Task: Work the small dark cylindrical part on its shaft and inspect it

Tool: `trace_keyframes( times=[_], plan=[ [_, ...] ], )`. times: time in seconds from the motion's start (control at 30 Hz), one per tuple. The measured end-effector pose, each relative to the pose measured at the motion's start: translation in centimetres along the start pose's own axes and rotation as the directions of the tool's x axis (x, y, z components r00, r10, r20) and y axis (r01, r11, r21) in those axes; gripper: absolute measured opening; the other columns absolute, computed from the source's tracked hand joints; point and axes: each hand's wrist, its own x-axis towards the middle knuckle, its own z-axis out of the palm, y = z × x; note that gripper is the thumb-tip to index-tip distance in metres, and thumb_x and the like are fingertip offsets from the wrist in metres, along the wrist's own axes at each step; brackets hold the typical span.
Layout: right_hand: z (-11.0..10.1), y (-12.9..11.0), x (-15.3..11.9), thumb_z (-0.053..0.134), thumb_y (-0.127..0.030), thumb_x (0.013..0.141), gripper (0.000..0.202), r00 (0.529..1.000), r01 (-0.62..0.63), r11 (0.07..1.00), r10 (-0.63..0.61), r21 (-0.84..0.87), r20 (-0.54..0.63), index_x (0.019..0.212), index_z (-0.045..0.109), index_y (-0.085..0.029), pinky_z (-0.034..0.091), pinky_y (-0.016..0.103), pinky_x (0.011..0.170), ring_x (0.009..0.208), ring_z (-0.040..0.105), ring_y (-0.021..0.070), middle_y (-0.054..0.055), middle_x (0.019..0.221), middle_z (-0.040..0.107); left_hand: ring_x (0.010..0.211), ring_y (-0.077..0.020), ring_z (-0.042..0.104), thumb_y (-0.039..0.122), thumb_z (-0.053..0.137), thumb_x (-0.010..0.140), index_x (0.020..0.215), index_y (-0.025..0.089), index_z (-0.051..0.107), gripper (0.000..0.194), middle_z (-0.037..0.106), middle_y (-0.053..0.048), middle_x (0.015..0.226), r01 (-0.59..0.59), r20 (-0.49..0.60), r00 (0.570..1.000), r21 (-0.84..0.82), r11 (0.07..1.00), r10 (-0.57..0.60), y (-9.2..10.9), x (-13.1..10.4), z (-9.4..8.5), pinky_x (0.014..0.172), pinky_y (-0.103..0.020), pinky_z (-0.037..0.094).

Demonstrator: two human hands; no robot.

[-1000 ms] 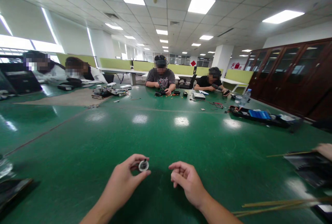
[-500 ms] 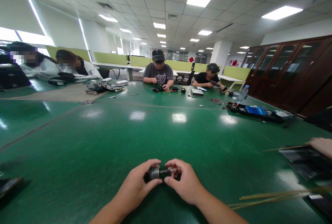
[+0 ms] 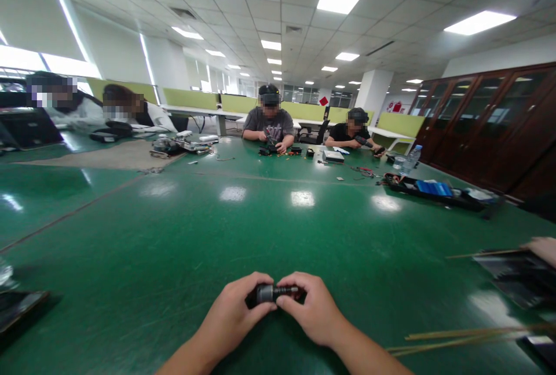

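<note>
Just above the near part of the green table [image 3: 260, 224], I hold a small cylindrical motor-like part [image 3: 266, 294] lying sideways. It has a dark body, a grey metal band, and a thin shaft with spring-like rings pointing right. My left hand [image 3: 234, 308] is closed round the thicker body, thumb below and fingers above. My right hand [image 3: 313, 310] curls round the shaft end, its thumb and index finger close to the ringed section. The far left end of the part is hidden inside my left hand.
Thin wooden sticks [image 3: 460, 340] and a dark flat panel [image 3: 516, 276] lie at right, near another person's hand [image 3: 542, 248]. A dark flat device [image 3: 19, 308] rests at left. A black tray [image 3: 438, 192] and a water bottle [image 3: 412, 160] stand farther back. Several people sit round the table.
The view has shifted slightly, so the whole scene sits a little to the right. My right hand has closed in nearer to my left, round the shaft.
</note>
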Motion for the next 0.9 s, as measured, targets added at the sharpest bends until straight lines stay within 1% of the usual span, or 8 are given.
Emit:
trace_keyframes(
  times=[0.3, 0.57, 0.73, 0.9],
  plan=[
    [-0.03, -0.22, 0.01, 0.070, -0.023, 0.079, 0.013, 1.000, -0.017, 0.999, 0.017, -0.027, 0.001, 0.090, 0.073, -0.020, 0.044, 0.027, 0.069, 0.075, 0.061, 0.0170, 0.002, 0.083, 0.070, 0.097, -0.0188, 0.063, 0.022, 0.070, 0.082, 0.109, 0.028, 0.063, 0.028, 0.068, -0.001, 0.104, -0.001, -0.014, 1.000, -0.003, 1.000, 0.000, 0.06, -0.25, 0.13, 0.088, -0.027, 0.046],
    [-0.10, -0.25, 0.00, 0.070, -0.021, 0.079, 0.012, 1.000, -0.007, 0.999, 0.007, -0.050, -0.001, 0.090, 0.074, -0.022, 0.044, 0.027, 0.072, 0.077, 0.061, 0.0164, 0.000, 0.084, 0.070, 0.091, -0.0166, 0.063, 0.021, 0.072, 0.081, 0.106, 0.029, 0.064, 0.027, 0.068, 0.002, 0.099, 0.000, -0.008, 1.000, -0.006, 1.000, 0.000, 0.47, -0.10, 0.09, 0.083, -0.024, 0.045],
    [-0.14, -0.29, 0.02, 0.069, -0.021, 0.080, 0.010, 1.000, 0.003, 0.997, -0.003, -0.078, -0.005, 0.089, 0.074, -0.022, 0.043, 0.026, 0.073, 0.076, 0.061, 0.0157, 0.000, 0.081, 0.069, 0.093, -0.0149, 0.062, 0.018, 0.072, 0.081, 0.106, 0.030, 0.062, 0.030, 0.068, 0.004, 0.100, -0.004, -0.012, 1.000, -0.009, 1.000, 0.004, 0.36, -0.14, 0.14, 0.084, -0.023, 0.043],
    [-0.15, -0.20, 0.06, 0.070, -0.022, 0.080, 0.010, 1.000, 0.003, 0.996, -0.003, -0.087, -0.007, 0.089, 0.074, -0.022, 0.043, 0.025, 0.072, 0.075, 0.061, 0.0156, 0.000, 0.081, 0.069, 0.094, -0.0153, 0.062, 0.018, 0.072, 0.081, 0.106, 0.030, 0.062, 0.029, 0.068, 0.004, 0.101, -0.002, -0.011, 1.000, -0.015, 1.000, 0.002, 0.28, -0.17, 0.14, 0.085, -0.023, 0.043]
  ],
)
